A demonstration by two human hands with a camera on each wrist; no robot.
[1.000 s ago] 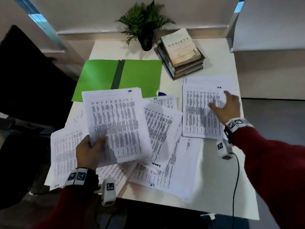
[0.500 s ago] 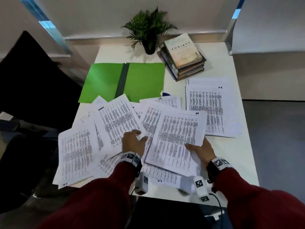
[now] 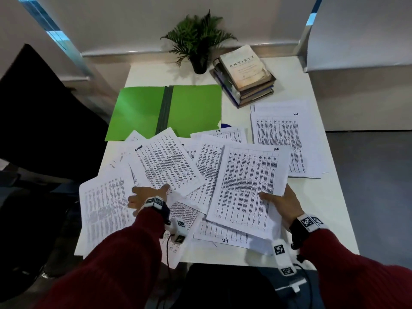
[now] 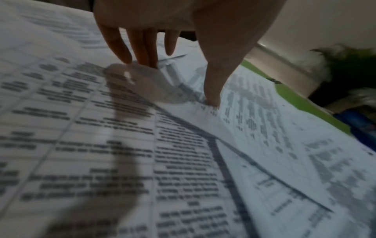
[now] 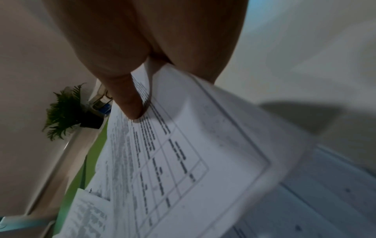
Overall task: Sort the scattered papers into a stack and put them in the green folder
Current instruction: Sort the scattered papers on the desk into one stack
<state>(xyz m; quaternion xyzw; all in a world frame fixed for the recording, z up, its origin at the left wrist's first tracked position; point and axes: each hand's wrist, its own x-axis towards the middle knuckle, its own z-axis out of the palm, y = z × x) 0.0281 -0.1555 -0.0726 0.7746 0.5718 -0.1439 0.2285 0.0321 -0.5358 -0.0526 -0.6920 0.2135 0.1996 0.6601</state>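
Observation:
The green folder lies open at the back left of the white table. Printed sheets lie scattered and overlapping in front of it. My right hand pinches one printed sheet by its lower right edge, thumb on top, holding it a little above the pile. My left hand lies with straight fingers on the leftmost sheet, and its thumb presses the bottom edge of a tilted sheet. A separate small stack of papers sits at the right.
A pile of books and a potted fern stand at the back of the table. A dark chair is off the left edge. Some sheets overhang the near left edge. Bare tabletop shows at the near right.
The sheet my left hand held a second ago is now in my right hand, which left the right stack. My left hand has moved left onto the leftmost sheets.

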